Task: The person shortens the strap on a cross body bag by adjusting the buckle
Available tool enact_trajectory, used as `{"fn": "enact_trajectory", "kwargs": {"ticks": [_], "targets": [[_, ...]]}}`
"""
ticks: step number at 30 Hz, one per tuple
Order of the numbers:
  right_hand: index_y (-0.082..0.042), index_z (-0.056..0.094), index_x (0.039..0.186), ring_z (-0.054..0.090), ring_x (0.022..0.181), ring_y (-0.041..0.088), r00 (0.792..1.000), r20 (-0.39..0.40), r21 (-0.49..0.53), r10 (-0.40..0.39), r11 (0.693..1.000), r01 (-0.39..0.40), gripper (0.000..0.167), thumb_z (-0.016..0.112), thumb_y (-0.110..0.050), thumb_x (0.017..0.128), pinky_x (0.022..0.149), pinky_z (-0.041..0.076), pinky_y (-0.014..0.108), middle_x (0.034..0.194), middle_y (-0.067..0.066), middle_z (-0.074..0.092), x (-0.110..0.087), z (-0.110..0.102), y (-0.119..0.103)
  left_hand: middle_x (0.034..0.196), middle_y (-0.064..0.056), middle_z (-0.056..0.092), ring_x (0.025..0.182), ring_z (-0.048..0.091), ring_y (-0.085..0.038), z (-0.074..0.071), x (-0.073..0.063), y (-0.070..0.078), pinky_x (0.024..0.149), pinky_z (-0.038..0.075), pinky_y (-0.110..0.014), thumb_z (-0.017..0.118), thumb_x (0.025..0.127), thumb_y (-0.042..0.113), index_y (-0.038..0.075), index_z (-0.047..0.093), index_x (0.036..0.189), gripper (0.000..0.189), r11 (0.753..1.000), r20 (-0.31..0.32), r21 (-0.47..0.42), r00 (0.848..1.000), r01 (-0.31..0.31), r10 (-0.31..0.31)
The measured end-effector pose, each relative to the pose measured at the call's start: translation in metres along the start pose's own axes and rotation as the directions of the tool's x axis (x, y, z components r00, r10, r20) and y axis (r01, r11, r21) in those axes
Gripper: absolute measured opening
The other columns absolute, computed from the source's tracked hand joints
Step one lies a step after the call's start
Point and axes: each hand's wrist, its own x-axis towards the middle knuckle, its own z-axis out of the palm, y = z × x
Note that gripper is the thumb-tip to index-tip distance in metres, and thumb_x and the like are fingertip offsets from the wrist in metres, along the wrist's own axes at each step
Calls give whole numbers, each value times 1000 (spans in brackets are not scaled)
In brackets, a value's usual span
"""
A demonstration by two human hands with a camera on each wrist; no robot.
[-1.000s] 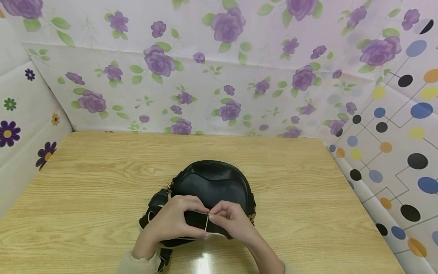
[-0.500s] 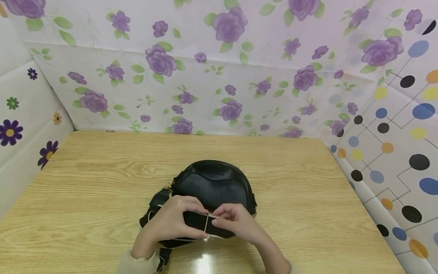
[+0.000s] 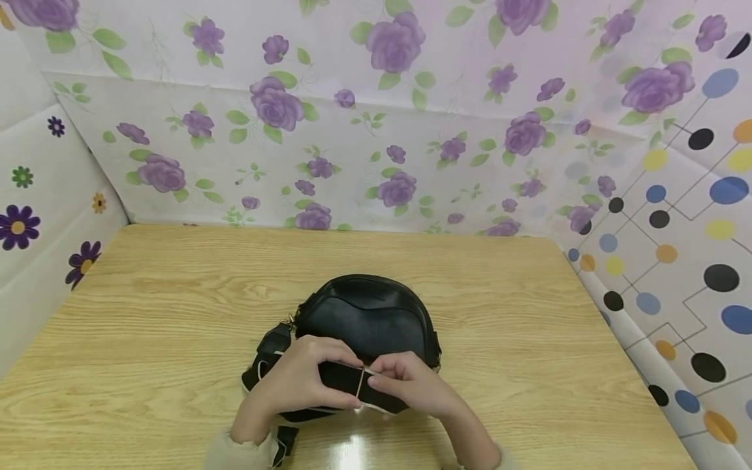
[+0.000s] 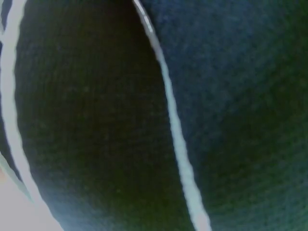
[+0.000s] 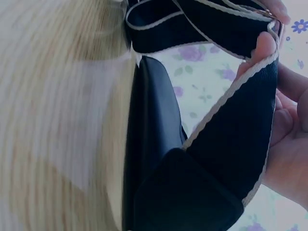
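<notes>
A black handbag [image 3: 364, 320] with a rounded top lies on the table. Across its lower part runs its wide black strap [image 3: 339, 376], edged in white, with a thin gold-coloured slider buckle [image 3: 361, 384] on it. My left hand [image 3: 296, 377] grips the strap, thumb at the lower edge and fingers at the upper, fingertips right by the buckle. Just right of the buckle, my right hand [image 3: 414, 386] pinches the strap between thumb and fingers. In the right wrist view the strap [image 5: 236, 125] rises from the bag's side to the fingers. Dark webbing [image 4: 96, 115] fills the left wrist view.
The wooden table [image 3: 517, 313] stretches around the bag. A strap end [image 3: 286, 444] hangs near the left sleeve [image 3: 241, 450]. Behind stands a sheet with purple flowers [image 3: 396, 189], and patterned sheets [image 3: 693, 261] flank the sides.
My right fingertips have shifted slightly right and down from the buckle's upper end onto the strap beside it. The buckle and my left hand have edged a little to the right.
</notes>
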Motion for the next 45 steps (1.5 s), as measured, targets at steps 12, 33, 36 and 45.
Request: {"fn": "enact_trajectory", "kwargs": {"ticks": [12, 33, 36, 45], "targets": [[17, 54, 91, 60, 61, 13, 996, -78, 35, 42, 999, -39, 22, 49, -5, 91, 49, 49, 25, 78, 26, 61, 3, 5, 0, 91, 6, 63, 85, 58, -8, -1, -1, 0, 74, 47, -27, 77, 67, 36, 10, 68, 95, 39, 998, 34, 39, 998, 45, -47], [13, 52, 89, 59, 57, 13, 988, -100, 78, 121, 991, -113, 20, 53, -7, 89, 56, 50, 29, 71, 20, 62, 3, 9, -5, 90, 9, 60, 85, 56, -6, 0, 0, 2, 73, 46, -26, 78, 66, 32, 7, 70, 94, 38, 995, 63, 80, 996, 59, -65], [11, 52, 88, 60, 57, 15, 985, -108, 93, 133, 988, -124, 17, 55, -6, 88, 59, 51, 31, 70, 18, 63, 2, 7, -5, 91, 9, 60, 86, 56, -7, -1, 0, 2, 74, 46, -26, 79, 66, 29, 6, 70, 94, 38, 996, 66, 71, 996, 54, -59], [19, 52, 90, 62, 66, 18, 993, -51, 98, 106, 990, -100, 23, 55, -3, 87, 63, 51, 38, 74, 11, 63, -3, -1, -4, 90, 7, 60, 85, 56, -8, -4, -1, 3, 72, 46, -26, 80, 63, 23, 5, 70, 93, 37, 996, 40, 86, 998, 38, -41]]}}
